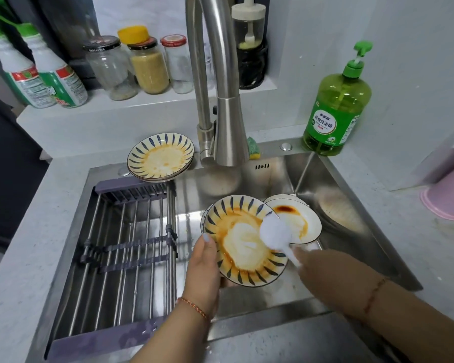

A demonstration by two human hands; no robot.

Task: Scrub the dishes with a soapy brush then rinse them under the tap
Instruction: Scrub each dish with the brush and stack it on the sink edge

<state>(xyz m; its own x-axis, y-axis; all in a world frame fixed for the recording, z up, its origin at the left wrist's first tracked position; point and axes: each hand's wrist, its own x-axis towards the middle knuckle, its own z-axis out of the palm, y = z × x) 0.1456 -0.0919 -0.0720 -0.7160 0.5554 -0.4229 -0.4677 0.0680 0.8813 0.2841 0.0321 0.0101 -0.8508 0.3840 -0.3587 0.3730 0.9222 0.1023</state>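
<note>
Over the sink basin (247,179), seen from my head camera, I have the left hand (203,268) gripping a patterned plate (243,241) by its rim at about eight o'clock, thumb on the upper face and the other fingers hidden beneath. It is tilted toward me and smeared with orange sauce, with a paler patch in the middle. The right hand (323,268) holds the white brush (275,233) by its handle, fingers closed round it though blurred; the brush head lies against the plate's face near three o'clock.

I judge the plate to be ceramic: stiff, fairly heavy for one hand, breakable against the steel, and slippery once soap and grease mix. The rim grip looks right to me, thumb above and fingers below, and I would keep it low over the basin.

At two o'clock from it, a white plate (296,218) with a brown stain lies partly tucked behind it, and more dishes (338,213) sit further right. Stacked patterned plates (161,158) wait on the sink edge at eleven o'clock, beside the tap (228,132), from which I see no water running. A drying rack (131,231) spans the left half of the sink. Green detergent bottle (336,111) stands at one o'clock on the counter; jars (150,66) line the back ledge.
</note>
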